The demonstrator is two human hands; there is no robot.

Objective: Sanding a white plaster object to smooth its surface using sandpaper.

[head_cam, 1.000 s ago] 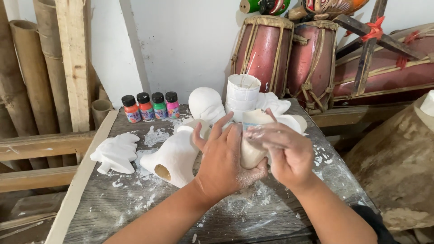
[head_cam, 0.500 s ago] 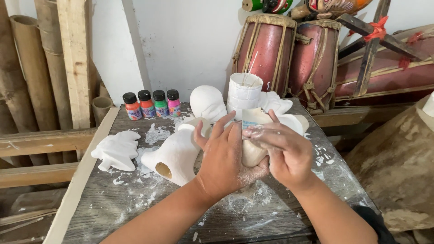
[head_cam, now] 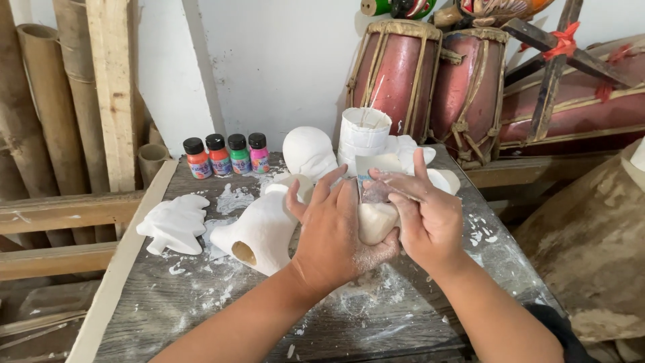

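My left hand cups a small white plaster piece from the left, dusted with white powder. My right hand presses a folded strip of sandpaper against the top of that piece with its fingers. Both hands hover over the grey wooden table, which is speckled with plaster dust. Just left of my left hand lies a hollow white plaster figure on its side, its open base facing me.
A flat white plaster figure lies at the left. At the back stand several small paint bottles, a white plaster head and a white cup stack. Red drums and bamboo poles stand behind.
My right hand's fingers have shifted slightly over the plaster piece with the sandpaper. The left hand keeps its hold in nearly the same place.
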